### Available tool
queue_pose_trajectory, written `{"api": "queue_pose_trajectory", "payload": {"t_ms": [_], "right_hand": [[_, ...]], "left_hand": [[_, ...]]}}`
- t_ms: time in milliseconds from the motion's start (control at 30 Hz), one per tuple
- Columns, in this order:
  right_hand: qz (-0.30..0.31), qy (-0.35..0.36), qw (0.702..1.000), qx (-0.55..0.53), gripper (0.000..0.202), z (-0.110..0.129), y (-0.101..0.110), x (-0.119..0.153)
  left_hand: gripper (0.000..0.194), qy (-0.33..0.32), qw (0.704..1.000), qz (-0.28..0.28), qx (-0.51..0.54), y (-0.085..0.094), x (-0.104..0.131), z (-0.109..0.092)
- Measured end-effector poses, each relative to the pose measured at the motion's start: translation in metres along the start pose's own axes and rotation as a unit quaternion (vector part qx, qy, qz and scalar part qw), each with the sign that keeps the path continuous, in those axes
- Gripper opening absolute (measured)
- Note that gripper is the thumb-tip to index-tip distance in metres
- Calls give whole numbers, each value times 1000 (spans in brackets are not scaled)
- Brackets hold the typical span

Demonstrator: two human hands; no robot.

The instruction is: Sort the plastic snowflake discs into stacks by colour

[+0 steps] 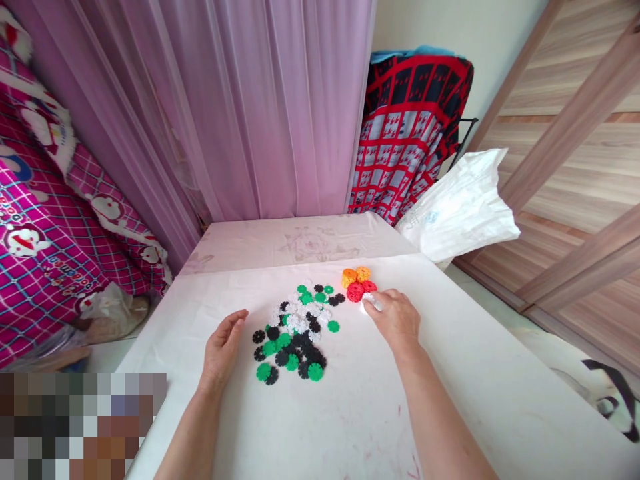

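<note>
My right hand (399, 320) is closed on white notched discs (369, 301), beside the red stacks; how many it holds is hidden by the fingers. Touching or just behind it are two short stacks of red discs (355, 292). Orange discs (349, 277) are piled in two stacks behind the red ones. A loose heap of flower-shaped plastic discs lies mid-table: white ones (299, 323), black ones (303, 345) and green ones (315, 371), overlapping. My left hand (223, 348) rests on its side left of the heap, fingers extended and loosely bent, holding nothing.
A white cloth (360, 413) covers the table, with a floral strip (310, 241) at its far end. A white plastic bag (463, 203) stands at the far right corner. Purple curtains (260, 107) hang behind; wooden cupboard doors (565, 153) are at right.
</note>
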State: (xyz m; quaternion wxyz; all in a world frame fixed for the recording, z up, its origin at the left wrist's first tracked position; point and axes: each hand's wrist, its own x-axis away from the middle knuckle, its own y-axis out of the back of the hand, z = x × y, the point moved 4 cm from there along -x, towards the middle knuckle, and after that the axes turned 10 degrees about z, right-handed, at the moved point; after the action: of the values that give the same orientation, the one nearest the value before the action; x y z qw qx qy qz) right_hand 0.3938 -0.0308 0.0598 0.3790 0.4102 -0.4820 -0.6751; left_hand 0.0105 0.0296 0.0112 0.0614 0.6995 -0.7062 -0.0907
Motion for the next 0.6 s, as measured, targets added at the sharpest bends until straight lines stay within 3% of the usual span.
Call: {"api": "queue_pose_trajectory", "payload": {"t_ms": [433,600], "right_hand": [[-7,10,1000,-10,24,3,-3,-1],[53,21,998,-10,24,18,-5,2]], "left_hand": [[49,-5,1000,0,-4,0,0,1],[49,-6,1000,0,-9,0,1,0]]}}
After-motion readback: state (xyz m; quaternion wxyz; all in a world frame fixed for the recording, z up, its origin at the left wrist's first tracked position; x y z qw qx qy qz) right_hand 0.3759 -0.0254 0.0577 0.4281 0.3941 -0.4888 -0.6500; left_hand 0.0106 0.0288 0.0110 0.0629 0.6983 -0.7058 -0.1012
